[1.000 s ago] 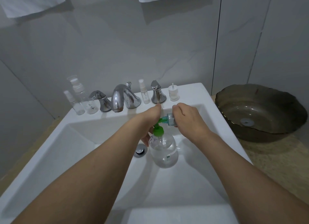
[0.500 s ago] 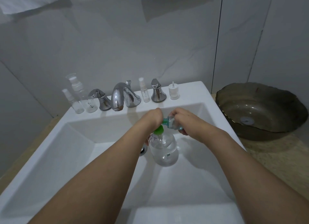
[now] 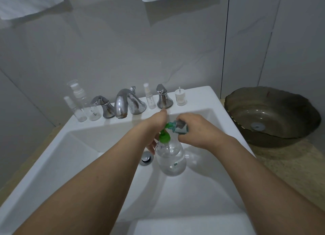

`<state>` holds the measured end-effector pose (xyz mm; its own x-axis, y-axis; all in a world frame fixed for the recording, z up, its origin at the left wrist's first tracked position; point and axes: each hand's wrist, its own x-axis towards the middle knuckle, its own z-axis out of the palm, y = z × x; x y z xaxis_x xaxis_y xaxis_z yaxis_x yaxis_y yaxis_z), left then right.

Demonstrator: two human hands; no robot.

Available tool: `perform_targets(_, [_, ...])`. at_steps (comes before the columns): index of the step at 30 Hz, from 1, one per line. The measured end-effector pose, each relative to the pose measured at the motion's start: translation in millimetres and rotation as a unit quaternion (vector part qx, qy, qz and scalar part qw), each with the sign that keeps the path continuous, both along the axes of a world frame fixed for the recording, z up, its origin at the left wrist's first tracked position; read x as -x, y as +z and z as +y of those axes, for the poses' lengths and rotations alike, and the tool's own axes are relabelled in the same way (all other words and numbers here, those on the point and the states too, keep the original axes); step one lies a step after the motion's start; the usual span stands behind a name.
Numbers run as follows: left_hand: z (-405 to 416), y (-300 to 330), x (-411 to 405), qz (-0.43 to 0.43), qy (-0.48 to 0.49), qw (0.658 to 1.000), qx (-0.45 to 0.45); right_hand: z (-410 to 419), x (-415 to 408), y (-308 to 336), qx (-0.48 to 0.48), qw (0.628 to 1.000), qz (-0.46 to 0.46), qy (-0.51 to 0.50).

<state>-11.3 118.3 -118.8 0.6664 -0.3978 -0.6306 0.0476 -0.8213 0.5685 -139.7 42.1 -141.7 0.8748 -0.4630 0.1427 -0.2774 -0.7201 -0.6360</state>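
My left hand [image 3: 155, 129] grips the big clear bottle [image 3: 171, 159] at its neck, just under the green pump [image 3: 164, 137]. The fingers are curled round behind it, so only their tips show below. The bottle is down in the white sink [image 3: 73, 157], just beside the metal drain plug [image 3: 146, 158], and I cannot tell whether its base touches the basin. Clear liquid sits in its lower part. My right hand [image 3: 198, 132] has its fingers curled round a small bottle [image 3: 180, 128], pinching it on its side with the teal mouth right at the spout of the green pump. It has a bluish tint, but I cannot tell how full it is. On the ledge behind, either side of the tap [image 3: 123, 104], stand little clear spray bottles [image 3: 76, 110]; what they hold I cannot make out. On the counter to my right sits a brown glass bowl [image 3: 281, 101] with a drain in its bottom.
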Motion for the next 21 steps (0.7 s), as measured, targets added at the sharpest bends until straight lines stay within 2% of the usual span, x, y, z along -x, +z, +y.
perform_targets(4, [-2.9, 3.5, 8.0, -0.021, 0.0, 1.0, -0.008, 0.1, 0.8, 0.1, -0.022, 1.0, 0.015, -0.015])
perform_targets(11, [-5.3, -5.0, 17.1, -0.066, 0.01, 0.998, 0.015, -1.2, -3.7, -3.9, -0.007, 0.997, 0.073, -0.009])
perform_targets(14, [-6.3, -4.7, 14.3, -0.056, 0.016, 0.997, 0.043, -2.2, -4.0, -3.8, -0.003, 0.998, 0.067, -0.002])
perform_targets(16, [-6.6, -7.0, 10.9, -0.056, -0.014, 0.998, 0.036, -1.9, -2.7, -3.0, 0.002, 0.998, 0.063, 0.001])
perform_targets(21, [-0.5, 5.2, 8.4, -0.015, -0.002, 1.0, 0.015, -1.7, -0.5, -1.2, 0.003, 1.0, 0.009, -0.011])
